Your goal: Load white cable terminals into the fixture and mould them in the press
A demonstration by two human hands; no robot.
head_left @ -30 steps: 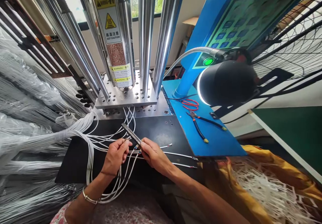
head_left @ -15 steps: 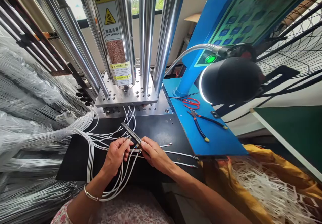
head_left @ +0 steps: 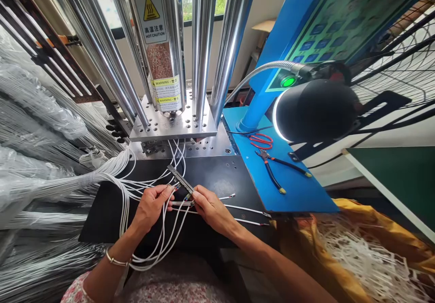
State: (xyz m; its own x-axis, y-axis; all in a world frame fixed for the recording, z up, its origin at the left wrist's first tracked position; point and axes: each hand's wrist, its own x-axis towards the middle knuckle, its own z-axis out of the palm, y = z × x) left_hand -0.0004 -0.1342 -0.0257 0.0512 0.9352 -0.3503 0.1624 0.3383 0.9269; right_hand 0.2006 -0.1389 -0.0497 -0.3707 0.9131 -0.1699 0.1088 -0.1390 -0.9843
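My right hand (head_left: 210,207) is closed on the lower end of a narrow dark metal bar (head_left: 179,178), which slants up to the left over the black worktop. White cables (head_left: 175,228) loop up to the bar, and small coloured connector ends show along its edge. My left hand (head_left: 152,207) is beside the bar, thumb and forefinger pinched on a white cable whose tip the fingers mostly hide. Beyond my right hand lie more white cables with metal ends (head_left: 260,223). A thick bundle of white cables (head_left: 115,176) comes in from the left.
Ahead stands a press with a steel plate (head_left: 173,130) and steel columns; several cables run out from beneath it. Pliers (head_left: 270,167) and red-handled scissors (head_left: 261,140) lie on the blue surface at the right. A lamp (head_left: 316,110) overhangs it. A yellow sack (head_left: 353,207) holds white scraps.
My left hand has drawn slightly left from the bar, uncovering a connector end at its edge. The right hand keeps its hold. The whole view has shifted slightly.
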